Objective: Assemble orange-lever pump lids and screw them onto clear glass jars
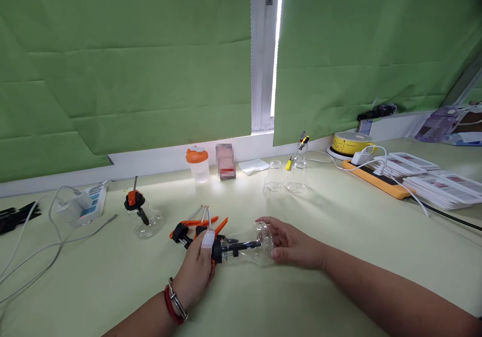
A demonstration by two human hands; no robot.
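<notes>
A clear bottle (253, 250) lies on its side between my hands, just above the table or touching it; I cannot tell which. My right hand (288, 241) is closed around its wide base. At the neck, my left hand (199, 256) is closed on a black-and-orange pump head (217, 251), whose dark tube reaches inside the bottle. Some of that head is hidden by my fingers. Close beyond the left hand lie other pump heads (181, 232) with orange levers and thin metal spouts. A similar bottle (149, 225) with its head in place stands to the left.
Two clear bottles (274, 176) stand upside down at the back, near a yellow-capped tool (289, 163). An orange-lidded cup (198, 163) is by the wall. White cables (60, 236) and a power strip (88, 209) lie left; an orange power strip (376, 179) and stacked white packets (437, 189) lie right.
</notes>
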